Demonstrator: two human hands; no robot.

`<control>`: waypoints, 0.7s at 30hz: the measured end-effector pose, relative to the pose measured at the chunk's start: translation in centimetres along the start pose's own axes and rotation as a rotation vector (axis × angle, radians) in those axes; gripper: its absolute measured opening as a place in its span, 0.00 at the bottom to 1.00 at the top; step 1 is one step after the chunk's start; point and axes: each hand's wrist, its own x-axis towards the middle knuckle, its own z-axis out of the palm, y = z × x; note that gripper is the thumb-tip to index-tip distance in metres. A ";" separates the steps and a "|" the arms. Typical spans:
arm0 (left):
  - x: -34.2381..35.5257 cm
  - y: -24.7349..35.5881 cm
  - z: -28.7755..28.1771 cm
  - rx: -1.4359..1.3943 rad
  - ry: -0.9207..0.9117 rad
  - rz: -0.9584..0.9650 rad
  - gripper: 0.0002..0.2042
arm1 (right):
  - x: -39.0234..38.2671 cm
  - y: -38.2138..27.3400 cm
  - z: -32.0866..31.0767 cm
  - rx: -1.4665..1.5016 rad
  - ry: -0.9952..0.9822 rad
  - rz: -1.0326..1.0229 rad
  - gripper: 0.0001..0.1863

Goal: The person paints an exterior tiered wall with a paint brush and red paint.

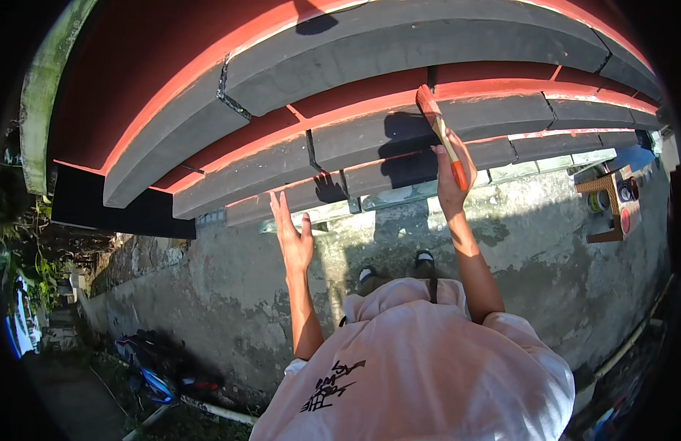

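My right hand point(452, 180) grips a paintbrush point(435, 117) by its pale handle with an orange-red end, its red-coated bristles up at a red strip point(486, 90) between grey ledges. Whether the bristles touch it, I cannot tell. The grey ledges point(421, 40) run across in curved tiers, with red surfaces and dark lines at their joints. My left hand point(290, 234) is open, fingers stretched toward the lower ledge point(252, 209), holding nothing. I cannot tell whether its fingertips rest there. Shadows of a hand and arm fall on the middle ledges.
At the right stands a small brown wooden stand point(604, 237) with paint cans point(626, 191). Concrete ground point(201, 294) lies under my feet. A motorbike point(149, 375) is at the lower left, near pale pipes point(215, 411). Plants point(39, 272) and a pale post point(37, 132) are at the left.
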 end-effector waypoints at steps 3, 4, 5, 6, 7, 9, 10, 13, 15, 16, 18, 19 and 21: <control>1.9 -1.7 -1.6 -0.006 0.000 -0.020 0.37 | -0.6 -0.2 1.5 -0.135 0.025 -0.146 0.18; 2.6 -2.3 -2.1 -0.003 -0.021 -0.020 0.38 | -0.8 -0.3 2.0 -0.165 0.072 -0.222 0.17; 3.2 -3.0 -2.1 -0.007 -0.024 -0.013 0.38 | -0.9 -0.3 2.7 -0.194 0.116 -0.298 0.17; 3.6 -3.8 -2.4 0.008 -0.042 0.024 0.38 | -1.1 -0.7 3.3 -0.248 0.139 -0.296 0.18; 3.9 -4.5 -2.8 0.024 -0.058 0.061 0.39 | -1.4 -0.6 4.1 -0.252 0.144 -0.297 0.18; 4.3 -5.7 -3.4 0.007 -0.078 0.073 0.39 | -2.0 -0.4 6.0 -0.271 0.135 -0.303 0.18; 4.5 -6.1 -3.6 -0.004 -0.090 0.077 0.39 | -2.7 -1.0 7.2 -0.260 0.128 -0.261 0.17; 5.1 -7.2 -4.2 -0.024 -0.129 0.094 0.40 | -4.3 -1.7 10.3 -0.250 0.072 -0.168 0.17; 5.5 -8.0 -4.6 -0.022 -0.179 0.095 0.40 | -5.4 -1.9 11.8 -0.232 0.000 -0.240 0.17; 5.4 -8.3 -4.8 -0.008 -0.193 0.104 0.40 | -5.8 -2.3 12.0 -0.188 -0.002 -0.245 0.16; 5.4 -8.6 -4.9 -0.018 -0.207 0.122 0.40 | -5.9 -3.4 11.5 -0.160 -0.050 -0.211 0.17; 5.3 -8.6 -5.0 -0.026 -0.216 0.129 0.40 | -6.0 -3.7 11.0 -0.127 -0.108 -0.174 0.17; 5.5 -8.3 -5.3 -0.017 -0.229 0.137 0.40 | -5.2 -2.2 10.0 -0.119 -0.079 -0.205 0.16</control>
